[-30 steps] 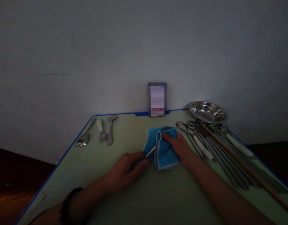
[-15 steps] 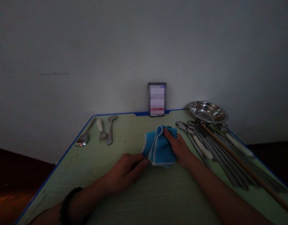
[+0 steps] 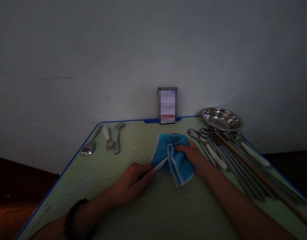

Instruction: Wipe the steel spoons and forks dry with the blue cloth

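Observation:
My left hand [image 3: 132, 183] pinches the end of a thin metal handle [image 3: 162, 163] between thumb and fingers. The rest of that utensil goes into a folded blue cloth [image 3: 162, 146] with pale edging, so its kind is hidden. My right hand [image 3: 195, 156] is closed on the cloth, which is folded around the utensil. Both hands are over the middle of the pale green table [image 3: 133, 216].
A spoon [image 3: 88, 149], a white-handled fork [image 3: 107, 135] and another metal utensil [image 3: 117, 140] lie at the left. Several spoons, forks and other long utensils [image 3: 233, 166] spread at the right, near a steel bowl [image 3: 222, 118]. A phone [image 3: 168, 105] leans on the wall.
The cloth and my right hand have shifted slightly right and down along the utensil. More of the metal handle now shows. My left hand has hardly moved.

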Demonstrator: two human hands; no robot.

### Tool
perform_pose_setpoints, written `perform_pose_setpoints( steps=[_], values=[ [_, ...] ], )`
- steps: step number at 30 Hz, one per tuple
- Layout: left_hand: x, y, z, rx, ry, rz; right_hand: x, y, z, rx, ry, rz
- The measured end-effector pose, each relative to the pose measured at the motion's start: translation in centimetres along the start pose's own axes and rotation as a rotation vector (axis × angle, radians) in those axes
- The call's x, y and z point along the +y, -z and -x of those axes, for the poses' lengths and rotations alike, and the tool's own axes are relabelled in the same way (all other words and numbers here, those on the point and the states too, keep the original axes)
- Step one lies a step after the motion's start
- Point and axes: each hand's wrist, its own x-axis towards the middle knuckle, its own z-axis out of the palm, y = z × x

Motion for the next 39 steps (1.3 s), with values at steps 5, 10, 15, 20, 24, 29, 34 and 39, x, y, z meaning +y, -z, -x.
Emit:
perform_pose_setpoints(
  steps=[5, 10, 15, 20, 24, 29, 34, 39],
  values=[
    [-0.3, -0.1, 0.0, 0.016, -0.007, 0.018, 0.2, 0.0, -0.1, -0.001, 0.001, 0.031],
    [-0.3, -0.2, 0.0, 0.017, -0.045, -0.069, 0.6, -0.3, -0.2, 0.059, 0.031, 0.061],
    [-0.2, -0.2, 0.0, 0.031, -0.049, -0.046, 0.9, -0.4, -0.4, 0.076, 0.0, 0.012],
    [-0.3, -0.1, -0.1, 0.102, -0.036, -0.031, 0.4, -0.1, 0.1, -0.006, -0.03, 0.003],
    [-0.2, -0.1, -0.2, 0.079, -0.023, -0.04, 0.1, 0.0, 0.3, 0.002, 0.0, -0.005],
    [0.0, -0.2, -0.1, 0.064, -0.029, -0.077, 0.8, -0.4, -0.1, 0.027, 0.086, 0.012],
    [0.3, -0.3, -0.1, 0.051, -0.02, -0.064, 1.2, -0.5, -0.4, 0.178, 0.11, 0.134],
    [0.1, -0.3, -0.2, 0.136, 0.032, -0.037, 1.1, -0.7, -0.3, 0.291, 0.086, 0.16]
  ],
)
